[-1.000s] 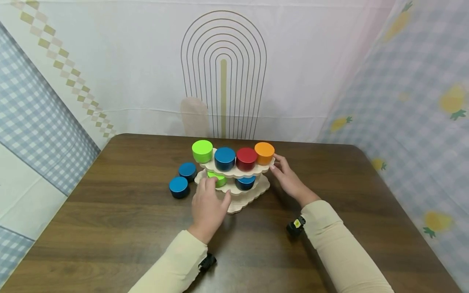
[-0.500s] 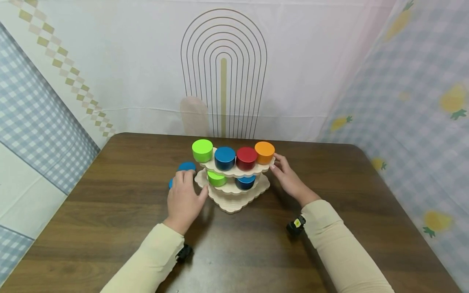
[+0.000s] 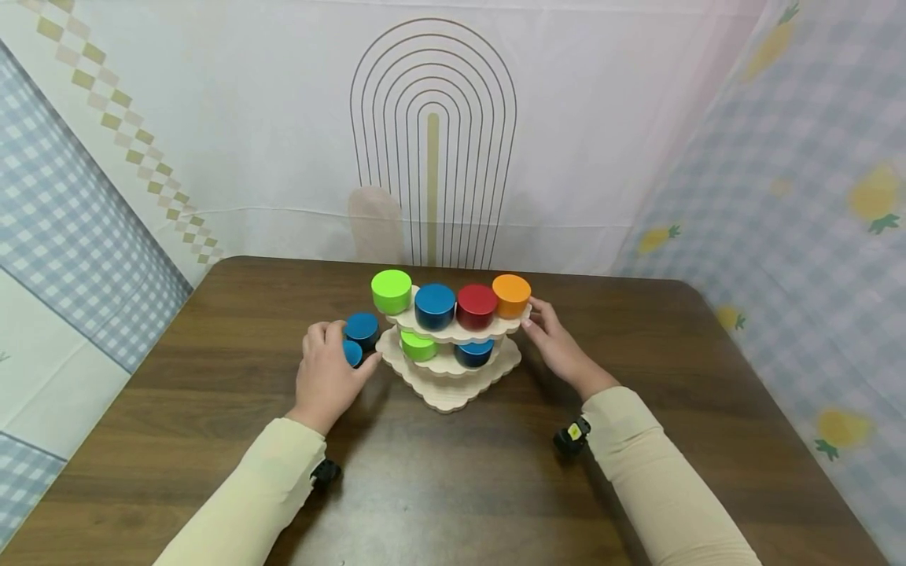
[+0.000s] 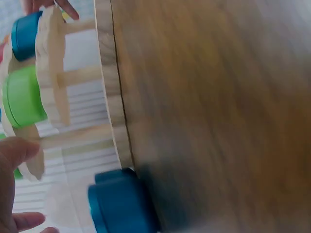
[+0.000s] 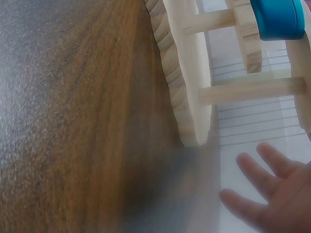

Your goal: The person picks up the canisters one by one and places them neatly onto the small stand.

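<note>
A pale wooden tiered stand with scalloped edges stands mid-table. Its top tier bears a green cylinder, a blue cylinder, a red cylinder and an orange cylinder. Below sit another green cylinder and a blue one. My left hand hovers by two blue cylinders left of the stand. The farther blue cylinder shows fully; the nearer blue cylinder is partly hidden by my fingers. Beside the orange cylinder, my right hand pinches the top tier's corner, its other fingers spread.
The brown wooden table reaches back to a white patterned cloth. Checked cloth hangs on the right side, with more on the left. A black wrist camera is strapped at each sleeve.
My left hand has moved left, from in front of the stand to the two loose blue cylinders. My right hand and the stand have stayed put.
</note>
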Demonstrator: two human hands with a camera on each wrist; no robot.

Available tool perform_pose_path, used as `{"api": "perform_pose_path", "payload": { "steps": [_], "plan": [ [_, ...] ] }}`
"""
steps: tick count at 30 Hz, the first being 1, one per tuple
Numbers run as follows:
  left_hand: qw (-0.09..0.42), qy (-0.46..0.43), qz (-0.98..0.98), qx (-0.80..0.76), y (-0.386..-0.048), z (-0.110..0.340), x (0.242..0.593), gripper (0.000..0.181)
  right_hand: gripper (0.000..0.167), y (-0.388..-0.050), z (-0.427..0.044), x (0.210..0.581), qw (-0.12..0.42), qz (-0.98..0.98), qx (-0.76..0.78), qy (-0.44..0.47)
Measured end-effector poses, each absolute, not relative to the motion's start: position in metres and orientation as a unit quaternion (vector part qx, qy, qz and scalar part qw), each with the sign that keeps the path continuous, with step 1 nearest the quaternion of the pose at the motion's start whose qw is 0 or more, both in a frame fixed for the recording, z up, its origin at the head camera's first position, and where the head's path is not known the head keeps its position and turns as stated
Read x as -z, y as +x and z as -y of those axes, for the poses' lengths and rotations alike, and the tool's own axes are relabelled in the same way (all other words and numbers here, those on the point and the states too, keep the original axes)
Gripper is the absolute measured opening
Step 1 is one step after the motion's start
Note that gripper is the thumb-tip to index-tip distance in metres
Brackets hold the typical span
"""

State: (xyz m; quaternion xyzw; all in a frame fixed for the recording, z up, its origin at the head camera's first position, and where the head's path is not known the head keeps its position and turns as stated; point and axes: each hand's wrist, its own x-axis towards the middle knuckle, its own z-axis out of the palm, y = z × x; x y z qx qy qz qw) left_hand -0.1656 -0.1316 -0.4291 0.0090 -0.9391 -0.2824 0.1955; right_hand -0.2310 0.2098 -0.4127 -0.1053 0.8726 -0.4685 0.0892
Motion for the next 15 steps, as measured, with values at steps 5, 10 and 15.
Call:
{"api": "perform_pose_path", "payload": {
  "steps": [5,10,15],
  "plan": [
    [0.156,0.025,0.941,0.298,-0.172,0.142,0.435,0.08,0.061,-0.231,-0.211,0.413,0.092,-0.873,0.468,-0.104],
    [0.099,0.038,0.944,0.313,-0.177,0.15,0.438,0.086,0.061,-0.232,-0.211,0.413,0.092,-0.875,0.464,-0.104],
    [0.028,0.043,0.942,0.332,-0.181,0.156,0.435,0.09,0.061,-0.232,-0.211,0.413,0.092,-0.874,0.465,-0.106]
  ]
}}
